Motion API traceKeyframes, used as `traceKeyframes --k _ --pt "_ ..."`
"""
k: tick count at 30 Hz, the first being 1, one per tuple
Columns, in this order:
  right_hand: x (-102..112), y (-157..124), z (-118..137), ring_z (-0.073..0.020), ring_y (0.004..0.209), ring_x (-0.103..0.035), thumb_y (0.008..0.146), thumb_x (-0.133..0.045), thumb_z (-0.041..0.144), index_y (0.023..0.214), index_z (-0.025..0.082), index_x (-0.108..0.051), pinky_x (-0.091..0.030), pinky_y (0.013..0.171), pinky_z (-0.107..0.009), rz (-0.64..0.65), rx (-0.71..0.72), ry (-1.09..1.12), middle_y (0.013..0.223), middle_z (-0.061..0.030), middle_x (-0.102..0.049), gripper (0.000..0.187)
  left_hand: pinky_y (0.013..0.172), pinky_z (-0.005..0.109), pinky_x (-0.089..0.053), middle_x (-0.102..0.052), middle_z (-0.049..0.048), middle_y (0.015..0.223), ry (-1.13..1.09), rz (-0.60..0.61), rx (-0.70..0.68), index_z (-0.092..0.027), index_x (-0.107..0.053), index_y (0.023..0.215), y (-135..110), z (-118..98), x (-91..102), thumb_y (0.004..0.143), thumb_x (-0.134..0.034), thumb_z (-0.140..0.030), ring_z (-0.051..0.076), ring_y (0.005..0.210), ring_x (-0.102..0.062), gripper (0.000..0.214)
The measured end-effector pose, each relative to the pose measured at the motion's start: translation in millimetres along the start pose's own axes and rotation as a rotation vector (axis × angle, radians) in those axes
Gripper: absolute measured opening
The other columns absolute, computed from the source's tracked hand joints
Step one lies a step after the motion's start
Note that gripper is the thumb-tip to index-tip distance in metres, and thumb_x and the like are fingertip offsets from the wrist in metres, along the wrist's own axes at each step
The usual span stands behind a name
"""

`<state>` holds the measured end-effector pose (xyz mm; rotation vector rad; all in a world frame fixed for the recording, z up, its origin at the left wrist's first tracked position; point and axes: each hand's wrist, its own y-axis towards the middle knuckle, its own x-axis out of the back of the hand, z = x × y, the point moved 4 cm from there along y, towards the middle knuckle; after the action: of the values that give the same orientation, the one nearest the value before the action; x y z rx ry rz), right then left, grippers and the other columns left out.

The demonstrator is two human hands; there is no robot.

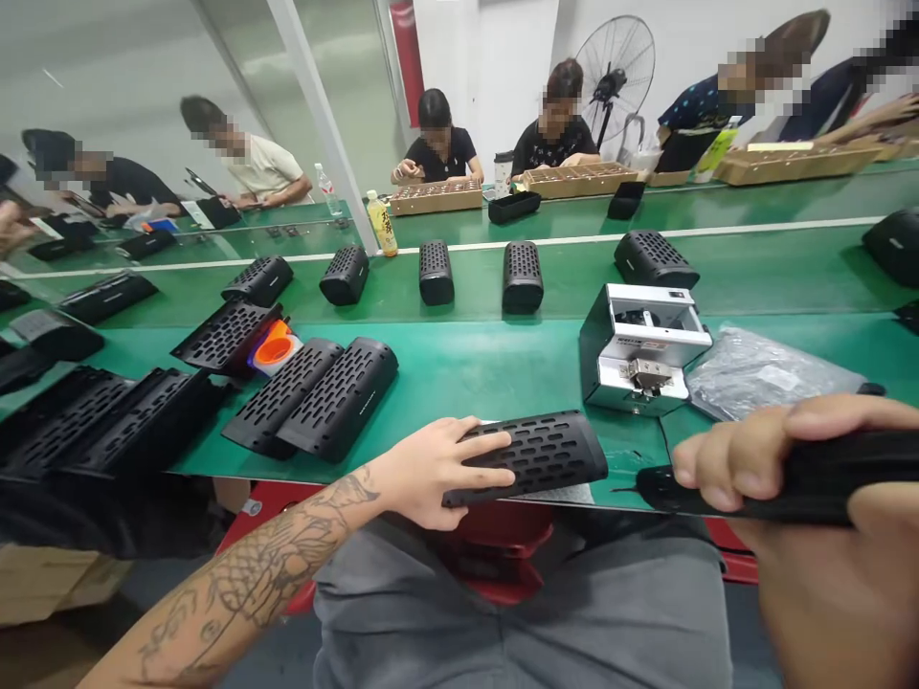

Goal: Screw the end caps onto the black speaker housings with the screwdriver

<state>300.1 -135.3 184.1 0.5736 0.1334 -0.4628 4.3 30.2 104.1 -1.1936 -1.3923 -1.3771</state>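
Observation:
In front of my lap, a black slotted casing [549, 450] lies at the table's near edge on a pale sheet. My left hand [449, 469] grips its left end, fingers over the slotted top and thumb at the near side. At the right, my right hand [775, 469] is wrapped around a black electric screwdriver [811, 476]. The tool is level, its thin bit pointing left, apart from the casing's right end. Beyond the casing stands a silver and black screw feeder [642, 354].
More slotted casings [345, 397] lie at left, around an orange and blue tape roll [274, 350]. Several casings [523, 276] stand on the green belt [474, 244]. A clear plastic bag [768, 368] lies right of the feeder. People work across the belt beside cardboard trays [437, 198].

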Motion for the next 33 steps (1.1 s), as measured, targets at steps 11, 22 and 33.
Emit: traceKeyframes --k 11,22,33 --pt "-32.3 14.1 -22.9 -0.0223 0.045 -0.063 0.086 -0.094 0.051 0.097 0.027 -0.083 -0.059 0.046 -0.042 0.123 0.062 -0.041 0.061 0.0 -0.069 0.028 0.109 0.062 -0.062 -0.056 0.0116 0.177 -0.094 -0.058 -0.003 -0.034 -0.071 0.157 2.7 7.7 -4.8 0.082 -0.081 -0.035 0.045 0.136 -0.068 0.076" --pt "-47.8 22.0 -27.1 -0.0172 0.043 -0.058 0.091 -0.093 0.043 0.095 0.028 -0.078 -0.058 0.047 -0.037 0.335 -0.03 -0.038 0.058 0.0031 -0.064 0.022 0.12 0.064 -0.058 -0.055 0.0114 0.178 -0.176 -0.094 -0.03 -0.03 -0.072 0.155 4.0 12.1 -6.2 0.084 -0.078 -0.034 0.042 0.134 -0.071 0.071" --pt "-35.8 17.9 -36.3 -0.0169 0.04 -0.051 0.087 -0.093 0.04 0.096 0.031 -0.08 -0.052 0.043 -0.038 0.363 -0.025 -0.017 0.055 0.0043 -0.06 0.018 0.126 0.061 -0.055 -0.055 0.0085 0.178 -0.253 -0.084 0.035 -0.033 -0.073 0.154 5.0 12.0 -4.0 0.082 -0.079 -0.029 0.04 0.138 -0.069 0.072"
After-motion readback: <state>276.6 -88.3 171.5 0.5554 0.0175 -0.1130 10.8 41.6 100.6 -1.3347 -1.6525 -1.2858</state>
